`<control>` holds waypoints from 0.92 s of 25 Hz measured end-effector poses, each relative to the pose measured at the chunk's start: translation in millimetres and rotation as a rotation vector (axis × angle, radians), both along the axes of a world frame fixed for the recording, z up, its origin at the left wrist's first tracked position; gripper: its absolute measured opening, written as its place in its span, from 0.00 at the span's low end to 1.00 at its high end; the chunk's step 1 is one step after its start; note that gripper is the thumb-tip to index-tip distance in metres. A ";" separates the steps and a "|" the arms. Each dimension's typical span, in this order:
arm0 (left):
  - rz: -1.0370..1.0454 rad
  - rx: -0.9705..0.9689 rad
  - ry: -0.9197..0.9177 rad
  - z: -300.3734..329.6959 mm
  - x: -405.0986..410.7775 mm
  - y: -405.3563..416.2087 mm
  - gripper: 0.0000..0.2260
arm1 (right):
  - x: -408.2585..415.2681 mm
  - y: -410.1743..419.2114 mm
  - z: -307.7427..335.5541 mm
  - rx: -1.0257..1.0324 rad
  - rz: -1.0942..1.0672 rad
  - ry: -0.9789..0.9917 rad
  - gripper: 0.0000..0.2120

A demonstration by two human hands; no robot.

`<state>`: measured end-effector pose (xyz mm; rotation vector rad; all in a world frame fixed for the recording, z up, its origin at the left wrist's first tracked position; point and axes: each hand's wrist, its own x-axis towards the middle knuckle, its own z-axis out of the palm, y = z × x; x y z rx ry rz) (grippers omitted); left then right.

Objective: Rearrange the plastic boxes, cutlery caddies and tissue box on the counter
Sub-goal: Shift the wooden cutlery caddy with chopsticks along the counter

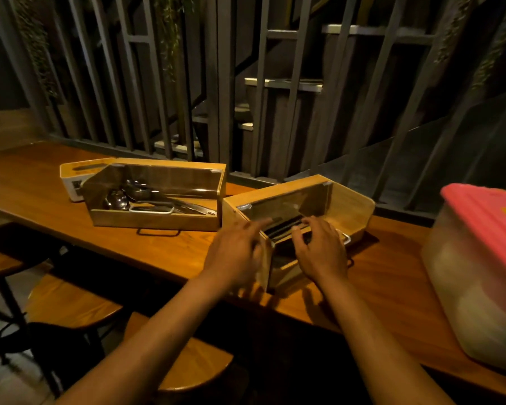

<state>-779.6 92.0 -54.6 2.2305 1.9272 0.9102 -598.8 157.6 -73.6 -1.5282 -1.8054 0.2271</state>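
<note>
Left hand (pixel 234 252) and right hand (pixel 319 247) at frame centre, fingers spread over nearer cutlery caddy (pixel 351 206), grip unclear, second caddy (pixel 158 197) left, tissue box (pixel 73 182) behind, pink-lidded plastic box (pixel 479 258) right edge

front edge of counter (pixel 164 252): bare strip, free to pass | middle: left caddy (pixel 155 197) and right caddy (pixel 304 211) almost touching, no gap between | back-left: tissue box (pixel 75 182) just behind left caddy | right end: plastic box (pixel 479 273) blocks
</note>
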 end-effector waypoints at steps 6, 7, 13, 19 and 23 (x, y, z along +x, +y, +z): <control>0.257 -0.141 -0.256 3.4 -58.1 99.6 0.20 | -40.5 -12.3 -4.8 -0.158 0.155 -0.311 0.34; 0.255 -0.154 -0.269 1.6 -57.6 104.6 0.21 | -35.0 -13.3 -5.8 -0.134 0.154 -0.306 0.32; 0.169 -0.258 -0.572 -22.5 -24.6 94.5 0.23 | 35.4 -31.5 -16.9 -0.050 0.108 -0.243 0.28; 0.078 -0.238 -0.639 -32.3 46.4 56.6 0.24 | 94.8 -58.4 -29.3 -0.026 0.001 -0.059 0.30; 0.152 -0.180 -0.576 -34.0 102.6 37.1 0.25 | 143.4 -73.5 -31.7 0.021 -0.007 -0.033 0.29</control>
